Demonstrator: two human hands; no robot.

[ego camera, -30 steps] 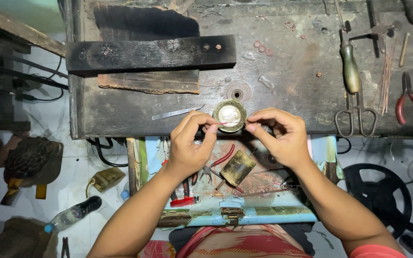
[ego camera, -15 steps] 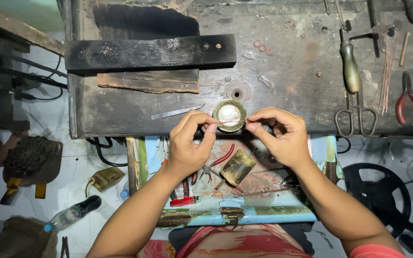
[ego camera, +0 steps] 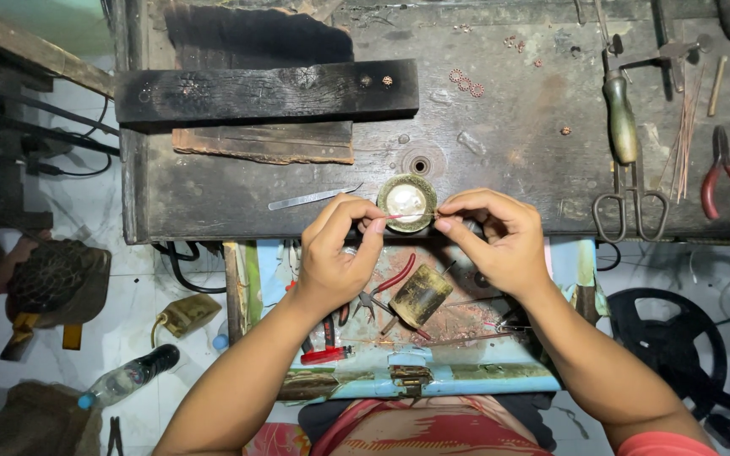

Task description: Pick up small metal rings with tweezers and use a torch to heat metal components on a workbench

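Nearest the camera, an open blue drawer [ego camera: 466,380] is seen below the hands, littered with red-handled pliers [ego camera: 386,287] and a brass-coloured block [ego camera: 420,295]. Just above it, at the front edge of the worktop [ego camera: 517,143], both hands are brought together. A thin reddish wire [ego camera: 405,216] is pinched at one end between thumb and forefinger of the left hand [ego camera: 335,257] and at the other end by the fingers of the right hand [ego camera: 500,236]; both sets of fingers are clenched on it. The wire is held across a small round brass dish [ego camera: 405,203] with a pale shiny centre, which sits on the worktop at its near edge, between the two hands.

Just left of the dish a slim metal strip [ego camera: 310,199] lies flat. Behind the dish a round hole [ego camera: 420,164] is sunk in the dark, scarred wood. Right of the hands, metal shears [ego camera: 627,160] with a green grip and red-handled pincers [ego camera: 722,173] are laid out, well apart from the dish, with thin copper rods [ego camera: 684,135] between them. Farther back, a charred black wooden beam [ego camera: 268,91] rests across a rusty flat plate [ego camera: 268,143], and small copper rings [ego camera: 465,82] are scattered beyond. Bare worktop is left between beam, dish and shears. Off the worktop's left edge, a plastic bottle [ego camera: 124,378] lies on the tiled floor [ego camera: 61,211].
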